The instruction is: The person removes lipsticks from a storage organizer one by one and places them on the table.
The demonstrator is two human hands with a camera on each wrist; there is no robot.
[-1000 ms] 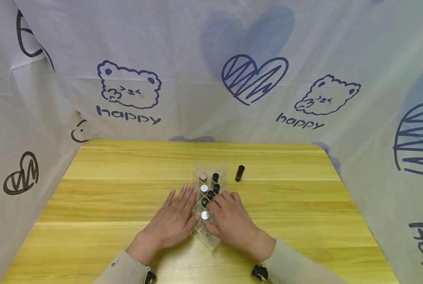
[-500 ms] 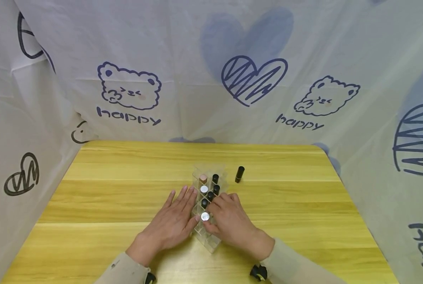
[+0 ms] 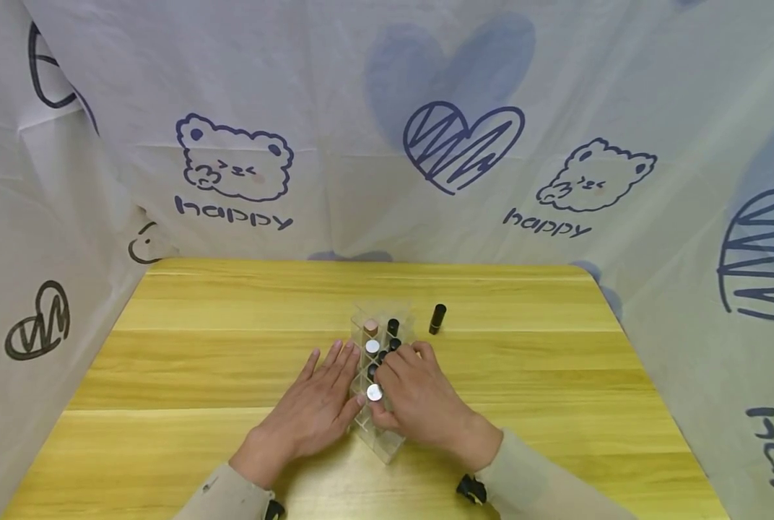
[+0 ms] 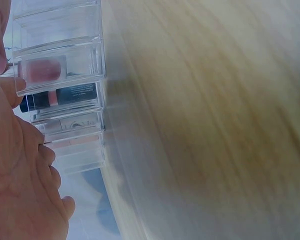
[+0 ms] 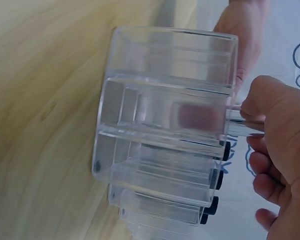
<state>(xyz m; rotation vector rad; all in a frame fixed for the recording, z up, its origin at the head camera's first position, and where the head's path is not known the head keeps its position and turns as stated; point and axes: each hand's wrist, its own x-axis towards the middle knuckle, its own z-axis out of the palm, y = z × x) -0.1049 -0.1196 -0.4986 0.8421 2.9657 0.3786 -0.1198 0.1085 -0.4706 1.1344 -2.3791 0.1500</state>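
Note:
A clear acrylic lipstick holder stands in the middle of the table, tilted a little from straight ahead. My right hand pinches a lipstick by its silver cap between thumb and fingers. In the right wrist view, that lipstick's pink lower part sits in the upper portion of a compartment, with a gap beneath it. Fingers extended, my left hand rests along the holder's left side, its thumb near the silver cap. Several black-capped lipsticks stand in other compartments, some partly covered by my right fingers.
Farther back in the holder are another silver-capped lipstick and one with a pinkish-brown top. A black lipstick tube is on the wooden table, right of the holder. Printed cloth hangs behind and at both sides.
My right hand has shifted slightly up and left, its fingers covering more of the black caps, and the silver cap has moved up a touch. My left hand stays in place.

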